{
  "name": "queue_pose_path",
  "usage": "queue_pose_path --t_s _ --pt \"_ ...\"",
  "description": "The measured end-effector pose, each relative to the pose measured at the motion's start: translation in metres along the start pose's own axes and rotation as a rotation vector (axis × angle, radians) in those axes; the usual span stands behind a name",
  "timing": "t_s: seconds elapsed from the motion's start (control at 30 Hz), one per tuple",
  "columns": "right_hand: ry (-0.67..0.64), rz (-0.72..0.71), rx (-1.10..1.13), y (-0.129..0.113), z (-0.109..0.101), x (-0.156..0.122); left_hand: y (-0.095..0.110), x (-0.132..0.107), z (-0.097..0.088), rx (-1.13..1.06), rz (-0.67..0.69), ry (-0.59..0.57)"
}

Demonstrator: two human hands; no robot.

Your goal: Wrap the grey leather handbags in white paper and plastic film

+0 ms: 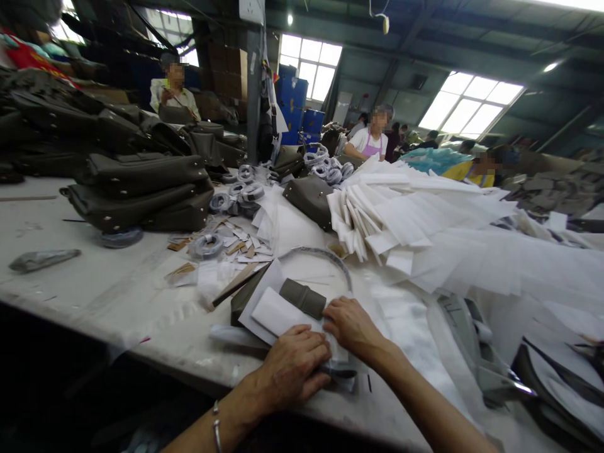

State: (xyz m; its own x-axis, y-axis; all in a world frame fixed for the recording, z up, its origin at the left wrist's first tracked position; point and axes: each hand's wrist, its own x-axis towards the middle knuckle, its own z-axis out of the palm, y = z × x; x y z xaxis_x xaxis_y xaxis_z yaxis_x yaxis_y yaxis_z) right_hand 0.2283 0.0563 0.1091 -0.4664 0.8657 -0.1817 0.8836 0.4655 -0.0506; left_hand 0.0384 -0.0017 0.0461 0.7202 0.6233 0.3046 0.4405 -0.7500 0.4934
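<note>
My left hand (291, 363) lies knuckles up near the front edge of the white table (117, 283), its fingers curled down onto white paper wrapping (276, 313) and a clear plastic strip (342, 372). My right hand (350, 325) rests just beside it, fingers bent and pressing the same paper against a small olive-grey leather piece (302, 297). The leather piece is partly wrapped in the paper. A thin grey strap (325, 255) arcs behind both hands.
Stacked dark olive bags (141, 189) fill the left of the table. A big heap of white paper sheets (425, 220) covers the right. Coiled grey straps (245, 192) and card scraps (236, 248) lie mid-table. Other people sit working at the far side.
</note>
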Motion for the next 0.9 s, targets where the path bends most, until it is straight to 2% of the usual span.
queue_pose_path --t_s 0.07,0.2,0.4,0.5,0.57,0.63,0.7,0.77,0.83,0.9 --pt "0.021 0.033 -0.013 0.000 0.009 0.002 0.000 0.000 0.000 0.004 0.003 -0.001" --pt "0.045 0.058 -0.037 0.001 0.007 0.004 0.001 -0.001 0.000 0.024 -0.004 -0.003" --pt "0.077 0.072 -0.123 -0.019 0.014 -0.001 0.001 0.000 -0.001 0.017 -0.014 0.000" --pt "0.080 0.064 -0.080 -0.024 0.013 -0.005 0.000 0.000 -0.002 0.016 -0.005 0.004" --pt "0.179 0.038 -0.004 -0.030 0.014 -0.011 -0.002 0.000 0.002 0.023 -0.004 0.014" --pt "0.367 0.001 0.091 -0.042 0.024 -0.019 -0.005 0.000 0.010 0.033 0.001 0.052" --pt "0.555 -0.041 0.160 -0.054 0.043 -0.028 -0.008 0.000 0.020 0.050 0.024 0.105" --pt "0.677 -0.073 0.177 -0.064 0.065 -0.035 -0.008 0.001 0.023 0.067 0.061 0.137" --pt "0.744 -0.087 0.176 -0.067 0.083 -0.039 -0.007 0.001 0.012 0.069 0.117 0.103" --pt "0.768 -0.096 0.165 -0.064 0.093 -0.041 -0.006 -0.001 -0.014 0.103 0.150 0.036"
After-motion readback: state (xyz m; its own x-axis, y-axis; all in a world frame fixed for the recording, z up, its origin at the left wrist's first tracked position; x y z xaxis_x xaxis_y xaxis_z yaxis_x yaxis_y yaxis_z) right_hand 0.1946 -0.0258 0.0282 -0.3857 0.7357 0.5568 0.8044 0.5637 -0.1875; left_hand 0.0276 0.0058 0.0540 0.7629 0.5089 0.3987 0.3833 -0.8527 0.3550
